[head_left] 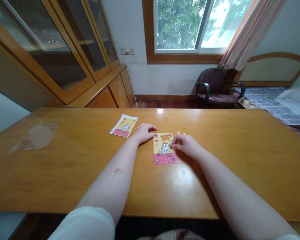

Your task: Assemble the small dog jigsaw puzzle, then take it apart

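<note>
A small jigsaw puzzle (161, 159) lies on the table, with a white cartoon animal on yellow above a pink band. Near its top, an irregular gap shows the wood beneath. My left hand (145, 132) rests beside the puzzle's upper left corner, fingers stretched out and thumb at the edge. At the right edge, my right hand (186, 144) pinches what looks like a small puzzle piece, mostly covered by the fingertips. Just beyond that hand are a few loose yellow puzzle pieces (178, 133). Left of my left hand lies a printed reference picture (124, 125) with the same design.
The wide wooden table (90, 160) carries a clear plastic bag (37, 135) at its left. Behind stand a glass-door cabinet (90, 78), an office chair (212, 85) below the window (181, 26), and a bed (277, 96) at the right.
</note>
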The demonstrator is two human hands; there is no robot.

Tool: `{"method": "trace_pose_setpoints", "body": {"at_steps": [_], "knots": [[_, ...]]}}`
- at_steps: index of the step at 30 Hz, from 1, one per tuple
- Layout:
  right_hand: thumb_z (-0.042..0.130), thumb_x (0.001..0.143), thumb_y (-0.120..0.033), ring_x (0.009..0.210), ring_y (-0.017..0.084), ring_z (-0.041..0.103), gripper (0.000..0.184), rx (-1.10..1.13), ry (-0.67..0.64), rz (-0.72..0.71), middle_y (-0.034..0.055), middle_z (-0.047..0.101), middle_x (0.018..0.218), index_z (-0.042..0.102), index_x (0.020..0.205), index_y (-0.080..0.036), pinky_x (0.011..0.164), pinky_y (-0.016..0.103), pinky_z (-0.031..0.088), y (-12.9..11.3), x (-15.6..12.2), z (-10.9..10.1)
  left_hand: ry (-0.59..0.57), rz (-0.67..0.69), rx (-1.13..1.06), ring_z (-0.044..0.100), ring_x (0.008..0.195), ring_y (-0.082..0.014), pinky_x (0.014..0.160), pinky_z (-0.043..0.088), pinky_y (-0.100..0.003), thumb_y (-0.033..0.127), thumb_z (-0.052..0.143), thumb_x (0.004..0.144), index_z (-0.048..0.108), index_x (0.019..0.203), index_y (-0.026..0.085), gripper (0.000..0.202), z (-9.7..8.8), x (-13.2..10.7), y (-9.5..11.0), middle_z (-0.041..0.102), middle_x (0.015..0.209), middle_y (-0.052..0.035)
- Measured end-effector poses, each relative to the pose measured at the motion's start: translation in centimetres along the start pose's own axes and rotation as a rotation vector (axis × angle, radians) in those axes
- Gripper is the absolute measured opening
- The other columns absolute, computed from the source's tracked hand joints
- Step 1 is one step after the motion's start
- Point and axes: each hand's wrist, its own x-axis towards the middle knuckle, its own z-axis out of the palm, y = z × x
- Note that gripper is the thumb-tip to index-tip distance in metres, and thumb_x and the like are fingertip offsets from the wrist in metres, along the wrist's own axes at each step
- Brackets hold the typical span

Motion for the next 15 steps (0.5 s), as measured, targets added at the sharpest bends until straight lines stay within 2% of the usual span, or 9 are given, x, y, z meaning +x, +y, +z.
{"method": "trace_pose_setpoints", "body": {"at_steps": [3,7,11,15], "knots": [[0.068,0.079,-0.02,0.077,0.014,0.059,0.003,-0.051,0.014,-0.067,-0.0001,0.069,0.083,0.071,0.079,-0.022,0.072,0.025,0.044,-0.3,0.5,1.1,0.005,0.0,0.0,0.061,0.106,-0.0242,0.096,0.047,-0.037,0.036,0.071,0.073,0.074,0.099,0.024,0.029,0.1,0.1,-0.1,0.073,0.105,-0.0038],[0.063,0.086,-0.028,0.083,0.015,0.061,0.012,-0.144,0.108,-0.144,0.0034,0.069,0.092,0.072,0.087,-0.021,0.077,0.025,0.044,0.0,0.3,1.0,0.008,0.017,-0.008,0.062,0.105,-0.0244,0.095,0.048,-0.037,0.035,0.07,0.073,0.074,0.099,0.023,0.029,0.0,0.0,0.0,0.073,0.105,-0.0043],[0.05,0.093,-0.035,0.076,0.016,0.061,0.032,-0.321,-0.003,-0.207,0.0039,0.069,0.079,0.075,0.077,-0.022,0.07,0.025,0.042,-0.5,-0.8,0.1,-0.001,0.013,-0.01,0.062,0.104,-0.0246,0.095,0.048,-0.038,0.035,0.07,0.073,0.074,0.099,0.022,0.029,-0.2,-0.1,0.3,0.073,0.106,-0.0052],[0.045,0.094,-0.036,0.079,0.017,0.064,0.035,-0.409,-0.036,-0.196,0.0034,0.074,0.086,0.077,0.087,-0.025,0.068,0.025,0.042,-1.0,-1.2,0.0,-0.005,0.009,-0.005,0.062,0.105,-0.0242,0.096,0.047,-0.038,0.034,0.071,0.073,0.074,0.1,0.023,0.029,-0.2,-0.1,0.3,0.073,0.106,-0.0049]]}}
